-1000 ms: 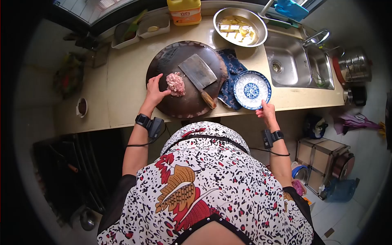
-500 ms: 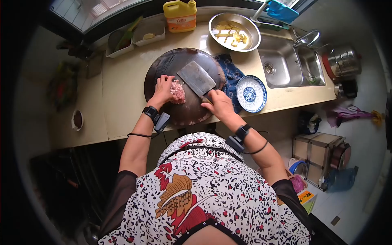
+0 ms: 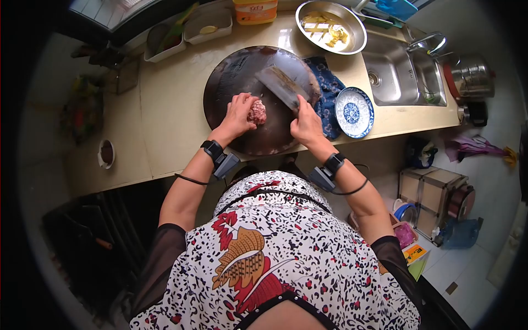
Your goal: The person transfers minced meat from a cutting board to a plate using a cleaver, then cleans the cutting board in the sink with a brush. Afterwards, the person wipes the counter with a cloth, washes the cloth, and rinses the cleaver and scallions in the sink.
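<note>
My left hand (image 3: 237, 115) is curled around a lump of minced meat (image 3: 257, 112) on the round dark chopping board (image 3: 234, 74). Its fingers press the meat from the left and top. Closed on the handle of a cleaver (image 3: 281, 87) is my right hand (image 3: 307, 125). The broad blade is tilted over the right half of the board, up and to the right of the meat; whether it touches the board I cannot tell. A blue patterned cloth (image 3: 328, 82) lies partly under the board's right side, and a blue-and-white plate (image 3: 354, 112) rests beside it.
Behind stands a steel basin (image 3: 331, 27) with water and pale pieces. A double sink (image 3: 388, 71) is at right. White containers (image 3: 208, 27) and a yellow jug (image 3: 255, 12) line the back. A small white bowl (image 3: 106, 154) sits near the counter's left front edge.
The cleaver's blade has tipped from lying nearly flat to a steeper tilt. Under my left hand the meat looks more gathered into a compact lump. The whole view has shifted slightly.
</note>
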`<state>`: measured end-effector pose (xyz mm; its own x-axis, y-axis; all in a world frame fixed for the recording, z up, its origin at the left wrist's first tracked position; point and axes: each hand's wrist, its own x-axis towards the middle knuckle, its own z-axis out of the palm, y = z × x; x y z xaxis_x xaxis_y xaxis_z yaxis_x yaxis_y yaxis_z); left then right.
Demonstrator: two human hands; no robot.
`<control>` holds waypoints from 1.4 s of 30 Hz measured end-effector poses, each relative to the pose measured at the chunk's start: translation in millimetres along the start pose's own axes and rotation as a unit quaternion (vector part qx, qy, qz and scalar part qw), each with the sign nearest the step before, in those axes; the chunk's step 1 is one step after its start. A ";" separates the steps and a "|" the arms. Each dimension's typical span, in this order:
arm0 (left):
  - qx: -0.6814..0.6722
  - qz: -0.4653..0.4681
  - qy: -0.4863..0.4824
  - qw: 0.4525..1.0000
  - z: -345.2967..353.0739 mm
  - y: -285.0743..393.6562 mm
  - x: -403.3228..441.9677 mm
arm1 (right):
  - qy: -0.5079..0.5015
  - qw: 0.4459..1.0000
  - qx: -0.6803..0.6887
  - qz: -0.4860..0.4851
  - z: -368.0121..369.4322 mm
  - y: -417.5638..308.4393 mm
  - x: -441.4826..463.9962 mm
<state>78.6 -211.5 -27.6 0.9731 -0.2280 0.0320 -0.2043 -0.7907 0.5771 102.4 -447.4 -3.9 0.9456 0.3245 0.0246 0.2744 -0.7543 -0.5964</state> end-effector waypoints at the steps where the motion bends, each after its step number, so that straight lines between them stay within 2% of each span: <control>1: -0.001 0.003 0.008 1.000 -2.2 0.4 -2.4 | 0.022 0.999 0.020 -0.014 -3.2 0.7 -3.0; 2: 0.016 -0.002 0.025 1.000 -4.4 1.2 -4.6 | 0.036 0.997 0.060 -0.013 -6.9 1.9 -5.9; 3: 0.032 -0.007 0.041 0.999 -8.5 3.6 -6.1 | 0.058 0.986 0.156 0.006 -6.5 4.0 -5.5; 5: 0.060 -0.039 0.056 0.996 -14.8 4.5 -6.3 | 0.097 0.967 0.234 0.036 -10.3 8.8 -8.8; 6: 0.071 -0.065 0.055 0.994 -16.8 3.8 -5.6 | 0.010 0.929 0.337 0.155 -12.7 17.5 -13.2; 7: 0.082 -0.092 0.053 0.991 -17.5 2.3 -5.3 | -0.005 0.898 0.407 0.169 -8.3 26.1 -15.9; 14: 0.034 -0.091 -0.021 0.995 -11.4 -10.1 -1.6 | -0.054 0.827 0.489 0.271 4.0 55.0 -52.4; 21: -0.034 -0.080 0.020 0.996 0.6 -20.8 1.9 | -0.141 0.803 0.524 0.246 42.7 33.3 -59.5; 26: -0.086 -0.103 0.069 0.989 9.9 -27.4 0.1 | -0.152 0.799 0.518 0.264 45.0 7.1 -46.8; 29: -0.101 -0.120 0.071 0.985 5.9 -19.9 3.8 | -0.160 0.772 0.553 0.269 43.0 11.5 -45.8; 33: -0.104 -0.097 0.084 0.986 9.2 5.5 13.6 | -0.161 0.747 0.576 0.290 23.8 16.5 -57.2; 38: -0.075 -0.034 0.131 0.988 12.7 73.0 37.3 | -0.106 0.752 0.585 0.284 -15.8 37.6 -69.7; 42: -0.263 -0.006 0.108 0.959 24.8 130.2 67.1 | -0.038 0.747 0.593 0.297 -54.2 61.7 -81.3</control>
<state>114.6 -343.8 29.4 0.9859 -0.0534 0.1589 -0.1672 -0.3832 0.9084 51.9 -551.3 0.8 0.8138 0.1988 -0.5460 -0.5807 0.2442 -0.7766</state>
